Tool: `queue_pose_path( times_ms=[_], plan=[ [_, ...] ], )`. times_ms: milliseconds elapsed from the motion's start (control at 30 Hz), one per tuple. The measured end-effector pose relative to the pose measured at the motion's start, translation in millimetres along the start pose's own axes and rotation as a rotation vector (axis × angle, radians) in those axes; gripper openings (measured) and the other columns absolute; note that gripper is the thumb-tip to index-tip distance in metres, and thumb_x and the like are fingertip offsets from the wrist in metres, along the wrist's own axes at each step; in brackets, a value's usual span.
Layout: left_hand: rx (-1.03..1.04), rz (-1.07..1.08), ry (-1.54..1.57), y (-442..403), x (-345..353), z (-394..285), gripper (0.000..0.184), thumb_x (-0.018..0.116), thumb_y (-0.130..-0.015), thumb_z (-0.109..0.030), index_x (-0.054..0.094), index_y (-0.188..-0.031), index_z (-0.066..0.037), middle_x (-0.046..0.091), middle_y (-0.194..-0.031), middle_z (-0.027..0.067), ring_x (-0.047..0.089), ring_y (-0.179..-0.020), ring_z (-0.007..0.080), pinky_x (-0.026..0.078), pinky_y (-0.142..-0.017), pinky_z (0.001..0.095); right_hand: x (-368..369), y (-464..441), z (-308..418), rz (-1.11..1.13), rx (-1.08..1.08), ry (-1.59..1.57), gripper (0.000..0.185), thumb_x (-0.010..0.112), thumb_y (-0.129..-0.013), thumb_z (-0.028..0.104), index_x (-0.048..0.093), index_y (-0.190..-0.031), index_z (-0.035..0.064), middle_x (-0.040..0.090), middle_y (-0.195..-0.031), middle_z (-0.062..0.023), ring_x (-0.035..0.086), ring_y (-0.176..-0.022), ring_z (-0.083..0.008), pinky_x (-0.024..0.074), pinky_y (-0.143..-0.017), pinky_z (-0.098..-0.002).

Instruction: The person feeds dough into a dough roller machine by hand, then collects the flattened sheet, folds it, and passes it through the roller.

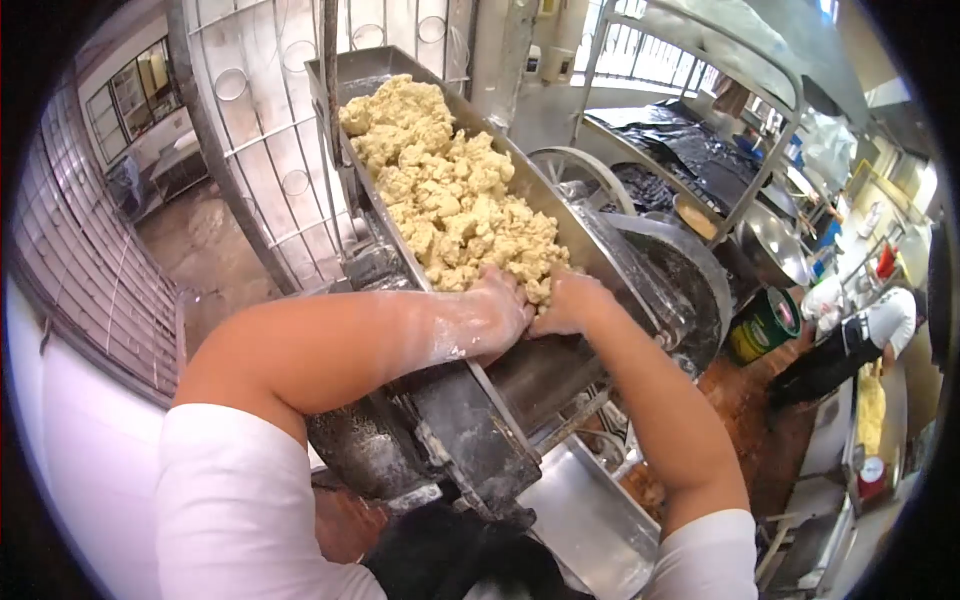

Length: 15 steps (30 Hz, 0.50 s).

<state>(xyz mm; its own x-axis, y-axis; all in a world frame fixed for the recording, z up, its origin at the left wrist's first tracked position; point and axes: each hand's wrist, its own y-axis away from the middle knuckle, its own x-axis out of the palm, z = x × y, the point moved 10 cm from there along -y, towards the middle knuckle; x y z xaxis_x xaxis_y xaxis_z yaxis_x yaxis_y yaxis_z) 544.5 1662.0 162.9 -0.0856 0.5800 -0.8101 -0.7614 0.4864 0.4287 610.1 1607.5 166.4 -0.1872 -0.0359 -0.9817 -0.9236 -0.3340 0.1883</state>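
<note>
no legible text, yellowish label on dark green bucket [764, 326] too small and blurred to read, white dial [873, 470] on red scale [871, 490], markings likewise unresolved

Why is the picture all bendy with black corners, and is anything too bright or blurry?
Head view: a very wide lens probably bends the metal grille at left and leaves the corners black; head view: the window up top glares white; head view: the dough, left hand and right hand look fairly clear, but the far person at right looks small and soft.
</note>
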Motion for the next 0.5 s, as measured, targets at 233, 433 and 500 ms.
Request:
queue_pose_path(
  times_ms=[233, 433, 500],
  plan=[
    [-0.011, -0.097, 0.182, -30, 4, 19, 0.041, 0.077, -0.069, -0.018, 0.067, -0.107, -0.004, 0.066, -0.108, 0.0116, 0.063, -0.102, 0.0255, 0.052, -0.084, 0.038, 16, -14, 7, -0.009, -0.028, 0.004, 0.08, 0.081, -0.059, 0.047, 0.055, -0.123, 0.0071, 0.06, -0.121, -0.018, 0.06, -0.109, -0.0326, 0.05, -0.092, -0.042],
    [-0.117, -0.162, 0.299, -19, -11, 32, 0.022, 0.07, -0.074, -0.011, 0.072, -0.095, -0.005, 0.071, -0.095, 0.0115, 0.069, -0.09, 0.0272, 0.056, -0.074, 0.0385, 3, 0, 18, -0.163, -0.092, -0.166, 0.063, 0.079, -0.064, 0.044, 0.061, -0.111, 0.0052, 0.065, -0.107, -0.0188, 0.062, -0.104, -0.0341, 0.0502, -0.088, -0.0425],
    [-0.209, -0.243, 0.431, -32, -4, 42, 0.019, 0.068, -0.076, -0.011, 0.072, -0.094, -0.006, 0.071, -0.092, 0.0116, 0.07, -0.088, 0.0282, 0.057, -0.072, 0.0386, 1, -1, 17, -0.203, -0.131, -0.242, 0.057, 0.079, -0.065, 0.04, 0.062, -0.107, 0.0042, 0.066, -0.104, -0.0189, 0.063, -0.101, -0.0349, 0.0503, -0.087, -0.0427]
  ],
)
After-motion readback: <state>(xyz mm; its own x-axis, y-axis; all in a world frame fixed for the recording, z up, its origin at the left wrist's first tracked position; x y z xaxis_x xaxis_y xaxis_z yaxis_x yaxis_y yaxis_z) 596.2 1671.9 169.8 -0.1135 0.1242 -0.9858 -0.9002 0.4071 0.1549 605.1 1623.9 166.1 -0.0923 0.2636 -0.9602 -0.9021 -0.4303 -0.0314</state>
